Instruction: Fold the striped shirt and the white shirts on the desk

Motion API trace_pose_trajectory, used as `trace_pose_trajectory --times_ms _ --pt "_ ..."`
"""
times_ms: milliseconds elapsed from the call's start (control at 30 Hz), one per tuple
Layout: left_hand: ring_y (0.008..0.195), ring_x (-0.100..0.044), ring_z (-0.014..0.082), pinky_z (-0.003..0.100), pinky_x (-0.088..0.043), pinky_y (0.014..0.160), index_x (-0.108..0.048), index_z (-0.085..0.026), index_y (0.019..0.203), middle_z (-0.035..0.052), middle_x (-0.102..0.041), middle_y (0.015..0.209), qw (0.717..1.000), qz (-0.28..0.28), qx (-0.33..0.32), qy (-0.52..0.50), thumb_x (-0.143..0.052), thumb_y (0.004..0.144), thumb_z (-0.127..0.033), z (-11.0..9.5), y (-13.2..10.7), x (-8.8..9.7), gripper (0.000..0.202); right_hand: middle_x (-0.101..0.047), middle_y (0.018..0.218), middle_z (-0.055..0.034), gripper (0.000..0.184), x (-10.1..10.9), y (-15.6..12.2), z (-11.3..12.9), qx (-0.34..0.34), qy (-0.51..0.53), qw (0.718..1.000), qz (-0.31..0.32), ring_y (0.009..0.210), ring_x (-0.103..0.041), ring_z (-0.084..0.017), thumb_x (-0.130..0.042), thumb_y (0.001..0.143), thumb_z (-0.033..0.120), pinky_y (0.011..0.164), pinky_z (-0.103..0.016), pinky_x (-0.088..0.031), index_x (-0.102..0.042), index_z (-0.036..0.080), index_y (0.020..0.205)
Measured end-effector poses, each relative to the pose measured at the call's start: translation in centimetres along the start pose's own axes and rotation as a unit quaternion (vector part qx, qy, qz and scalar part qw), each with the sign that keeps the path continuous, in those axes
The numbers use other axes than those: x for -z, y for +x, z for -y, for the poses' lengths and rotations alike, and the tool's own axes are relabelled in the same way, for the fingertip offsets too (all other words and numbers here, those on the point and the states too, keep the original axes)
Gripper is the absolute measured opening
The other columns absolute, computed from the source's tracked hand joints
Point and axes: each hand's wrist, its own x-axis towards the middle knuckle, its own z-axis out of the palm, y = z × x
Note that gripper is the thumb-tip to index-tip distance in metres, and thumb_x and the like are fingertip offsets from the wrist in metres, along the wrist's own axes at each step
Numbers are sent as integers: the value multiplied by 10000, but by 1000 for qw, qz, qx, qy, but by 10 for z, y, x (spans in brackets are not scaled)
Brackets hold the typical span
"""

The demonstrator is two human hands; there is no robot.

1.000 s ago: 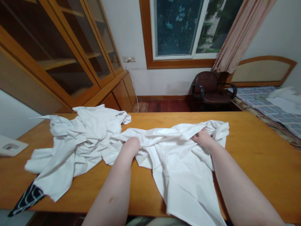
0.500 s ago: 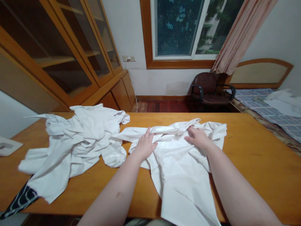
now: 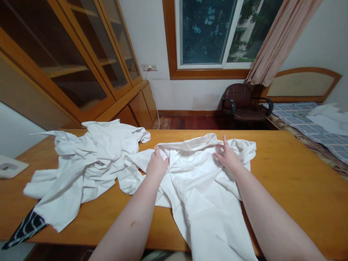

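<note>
A white shirt (image 3: 201, 188) lies spread on the wooden table (image 3: 293, 174), its collar toward the far edge and its tail hanging over the near edge. My left hand (image 3: 156, 165) rests on the shirt's left shoulder area with fingers curled into the cloth. My right hand (image 3: 228, 157) lies flat on the right side near the collar, fingers stretched out and pressing the fabric.
A crumpled heap of white garments (image 3: 87, 163) covers the table's left part, with a dark patterned cloth (image 3: 24, 228) poking out at the near left. A white object (image 3: 9, 167) sits at the far left edge. Behind stand a cabinet (image 3: 81, 61), a brown chair (image 3: 241, 103) and a bed (image 3: 320, 123).
The shirt's collar has been opened and spread toward the far edge. My left hand went from flat to curled on the cloth; my right hand shifted slightly and stays flat.
</note>
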Motion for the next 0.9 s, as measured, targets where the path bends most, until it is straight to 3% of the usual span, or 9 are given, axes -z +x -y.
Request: trace_pose_trajectory --times_ms 100,200,267,300,400,467,567,667,900 --pt "1257 -448 386 460 -405 981 -245 -152 1448 273 -156 1511 996 -79 2 40 -689 719 -334 -1 -1 0 873 -494 1381 -136 922 -4 2 -4 21 -71 997 4 1126 -544 -298 -595 768 392 955 -430 -403 -97 179 1514" --pt "1330 -333 410 514 -301 1063 -257 -141 1449 259 -23 1540 990 -126 -26 60 -695 705 -316 -5 -4 2 881 -393 1463 -122 781 -10 2 -8 19 -168 985 17 1345 -290 -354 -574 779 442 1092 -551 -175 -302 166 1457" --pt "1377 -244 391 523 -206 1114 -273 -109 1440 242 -55 1545 985 -145 -72 57 -658 734 -324 -8 -6 2 833 -385 1466 -127 729 -11 2 -8 -16 -203 979 1 1380 -202 -358 -518 816 492 1096 -595 -81 -340 148 1434" --pt "1391 -218 375 518 -170 1130 -277 -95 1436 232 -89 1545 983 -149 -98 50 -636 751 -331 -8 -6 1 808 -399 1453 -142 716 -11 2 -9 -33 -209 977 -8 1371 -222 -353 -487 836 507 1094 -590 -95 -341 132 1430" --pt "1389 -240 334 489 -168 1146 -279 -77 1428 214 -214 1522 979 -142 -149 16 -579 791 -337 -6 -3 -1 750 -479 1369 -186 668 -7 2 -10 -66 -211 975 -18 1255 -393 -352 -417 881 503 1032 -544 -272 -362 103 1412" --pt "1370 -284 325 471 -215 1138 -295 -76 1418 213 -284 1490 979 -135 -150 -16 -560 800 -333 -2 0 -3 720 -547 1282 -184 576 -4 2 -12 -66 -214 974 -11 1156 -467 -361 -417 885 477 956 -523 -357 -475 119 1333" --pt "1352 -321 307 434 -279 1122 -334 -74 1392 218 -338 1441 980 -124 -130 -89 -554 798 -329 3 7 -6 683 -637 1107 -144 342 1 5 -15 -53 -214 975 -21 1029 -532 -327 -432 881 372 907 -483 -397 -664 174 1035" --pt "1336 -351 282 387 -325 1105 -344 -67 1380 218 -339 1416 976 -91 -108 -167 -572 780 -335 7 12 -10 696 -660 967 -130 293 2 8 -18 -42 -172 984 -36 934 -567 -275 -407 870 274 888 -421 -415 -686 186 853" --pt "1355 -317 278 389 -309 1117 -337 -90 1387 200 -301 1431 973 -77 -60 -207 -583 774 -339 17 20 -10 706 -622 1032 -185 417 8 10 -33 -133 -92 973 -167 1003 -538 -307 -462 824 367 921 -446 -385 -602 86 1097"
